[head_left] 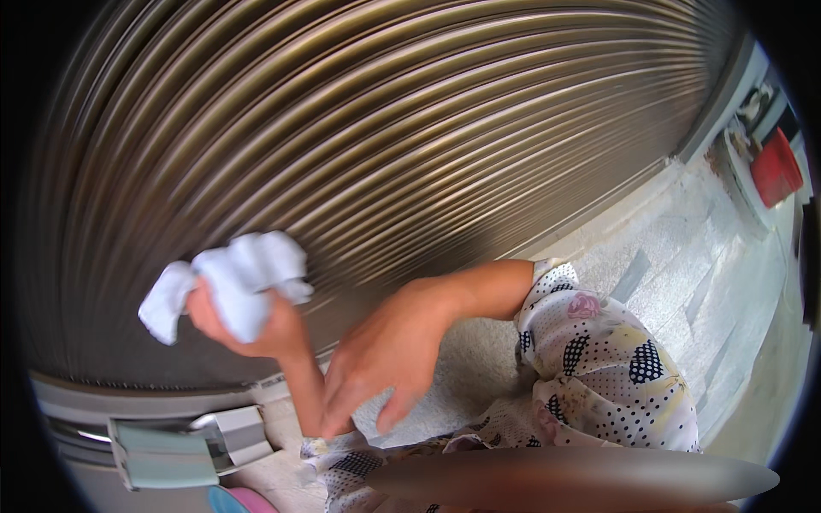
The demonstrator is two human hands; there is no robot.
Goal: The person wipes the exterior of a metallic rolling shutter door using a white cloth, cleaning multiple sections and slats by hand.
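My left hand (272, 329) is closed around a crumpled white cloth (239, 278), which it holds up against or just in front of a ribbed metal shutter (445, 154). Parts of the cloth stick out on both sides of the fingers. My right hand (380, 363) reaches across from the right and lies over my left forearm, close to the sleeve cuff. Its thumb stands apart from the fingers, and nothing shows in it. The fingertips overlap the forearm, so how firmly they touch it cannot be made out. Both sleeves are white with dark dots and patches.
A pale stone floor (676, 256) runs along the shutter's foot. At the far right, a red bucket (776, 169) stands beside a pale ledge. Low at the left are a pale green folding seat or panel (167, 457) and a blue and pink basin (244, 500). A blurred shape crosses the bottom edge.
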